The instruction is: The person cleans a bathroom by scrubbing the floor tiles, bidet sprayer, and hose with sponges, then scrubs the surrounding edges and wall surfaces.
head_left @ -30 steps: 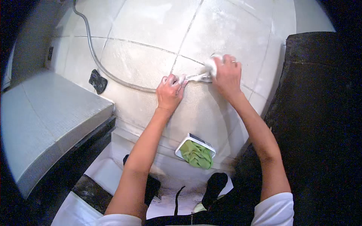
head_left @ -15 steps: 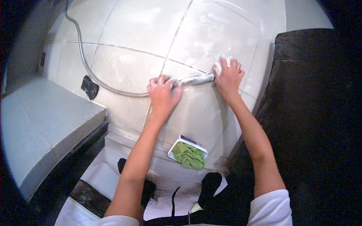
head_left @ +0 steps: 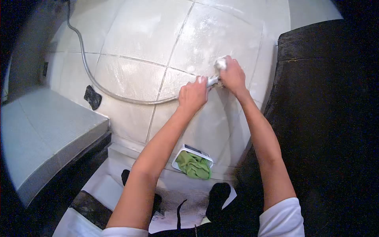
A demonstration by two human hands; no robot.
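Note:
My left hand [head_left: 193, 94] is wrapped round the silver shower handle [head_left: 212, 81], whose metal hose [head_left: 130, 100] trails off to the left. Beside the handle's right end, my right hand [head_left: 233, 75] is closed, its fingers curled on a white foamy lump [head_left: 221, 63]. I cannot tell whether that lump is a sponge, a cloth or only suds. The end of the handle near the right hand is partly hidden. Under both hands lie pale, wet, soapy tiles [head_left: 134, 75].
A white tub [head_left: 177, 165] with a green cloth [head_left: 193, 164] sits nearer to me. On the left are a black rag-like piece [head_left: 92, 97] and a grey ledge [head_left: 51, 130]. A dark panel [head_left: 316, 118] borders the right side. My feet show at the bottom.
My left hand has moved right along the hose and closed on the handle. The right hand has shifted slightly left and up, so the two hands are closer together.

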